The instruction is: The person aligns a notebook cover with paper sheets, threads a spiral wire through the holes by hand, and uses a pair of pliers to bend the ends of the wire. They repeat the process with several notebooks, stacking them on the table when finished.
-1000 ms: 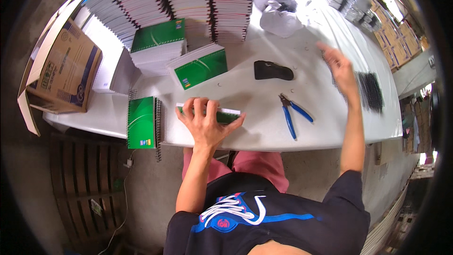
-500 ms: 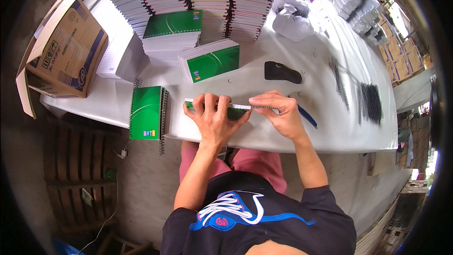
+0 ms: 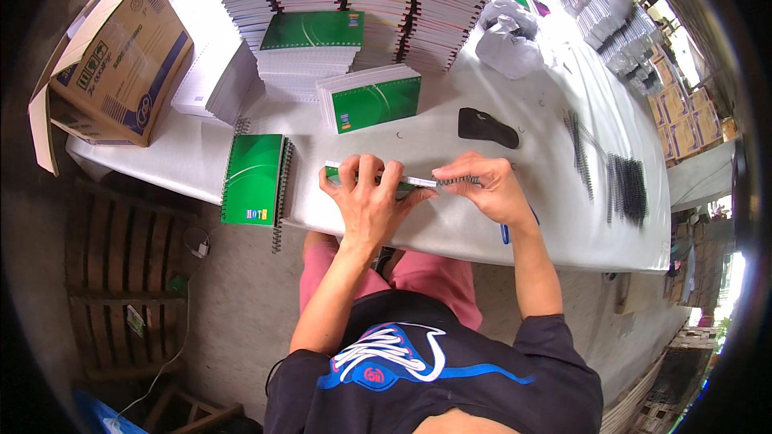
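My left hand (image 3: 363, 197) grips a small green-covered notebook (image 3: 418, 182) at the table's near edge, its white page edge facing up and its fingers curled over it. At the notebook's right end, my right hand (image 3: 497, 191) pinches a dark spiral binding coil (image 3: 458, 182) that meets the page edge. How far the coil runs into the holes is hidden by my left fingers. A pair of blue-handled pliers (image 3: 505, 233) lies partly under my right wrist. To the left lie green spiral notebooks (image 3: 253, 181) with coils at their sides.
Behind my hands stand a green notebook stack (image 3: 374, 104), another stack (image 3: 310, 32) and tall piles of bound books (image 3: 378, 0). A cardboard box (image 3: 121, 64) sits at left. A black pouch-like item (image 3: 487, 127), loose coils (image 3: 627, 189) and a plastic bag (image 3: 508, 40) lie to the right.
The view has shifted slightly. Both hands keep hold of the notebook and coil at the same spot, and my right wrist now covers more of the pliers.
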A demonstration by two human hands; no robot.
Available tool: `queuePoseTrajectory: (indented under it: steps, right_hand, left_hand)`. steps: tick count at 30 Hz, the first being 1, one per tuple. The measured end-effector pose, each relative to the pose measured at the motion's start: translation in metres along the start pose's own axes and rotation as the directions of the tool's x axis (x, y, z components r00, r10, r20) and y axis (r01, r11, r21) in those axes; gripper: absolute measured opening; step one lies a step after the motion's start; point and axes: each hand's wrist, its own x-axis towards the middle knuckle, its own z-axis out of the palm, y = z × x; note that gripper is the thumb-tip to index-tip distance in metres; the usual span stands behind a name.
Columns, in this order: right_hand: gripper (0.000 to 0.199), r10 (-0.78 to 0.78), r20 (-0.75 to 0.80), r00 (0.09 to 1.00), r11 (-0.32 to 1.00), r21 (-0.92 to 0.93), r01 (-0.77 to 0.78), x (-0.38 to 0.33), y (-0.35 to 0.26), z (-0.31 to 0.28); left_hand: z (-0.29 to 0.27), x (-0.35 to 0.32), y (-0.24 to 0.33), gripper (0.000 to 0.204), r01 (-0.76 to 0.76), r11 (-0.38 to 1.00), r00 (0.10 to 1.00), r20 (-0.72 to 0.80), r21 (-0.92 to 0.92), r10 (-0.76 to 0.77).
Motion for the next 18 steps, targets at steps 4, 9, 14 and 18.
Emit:
queuePoseTrajectory:
  steps: [4,9,14,18]
  right_hand:
    - [0.026,-0.115,0.030,0.993,0.989,-0.088,0.117,0.000,-0.005,-0.004]
    - [0.037,-0.069,-0.008,0.998,0.996,-0.054,0.068,0.001,-0.008,-0.001]
    - [0.031,0.118,0.051,0.992,0.992,-0.047,-0.116,-0.002,-0.030,-0.001]
    - [0.030,-0.099,-0.042,0.994,0.972,-0.216,0.087,-0.011,-0.012,0.005]
  left_hand:
    - [-0.004,0.005,0.003,0.050,0.042,0.999,0.998,0.050,-0.014,-0.042]
    - [-0.007,0.014,0.005,0.052,0.078,0.997,0.992,0.102,-0.004,-0.077]
    - [-0.005,0.009,-0.002,0.049,0.014,0.998,0.998,0.057,-0.064,-0.011]
    - [-0.004,0.005,-0.008,0.048,-0.029,0.992,0.998,0.051,-0.126,0.036]
